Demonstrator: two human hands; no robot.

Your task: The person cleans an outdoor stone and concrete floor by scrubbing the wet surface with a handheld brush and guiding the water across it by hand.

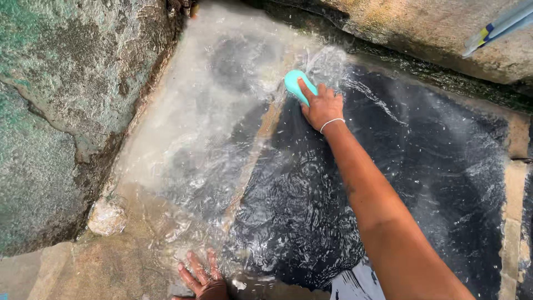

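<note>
My right hand grips a teal scrubbing brush and presses it on a large dark wet mat that lies flat on a stone slab. A white band circles that wrist. Soapy water foams around the brush and streams over the mat's left edge. My left hand rests flat with fingers spread on the wet stone at the bottom edge of the view, just left of the mat's near corner.
Rough greenish rock rises at the left and a rock ledge runs along the top. A rounded stone sits at the slab's left edge. A pale pipe crosses the top right corner. Milky water covers the slab.
</note>
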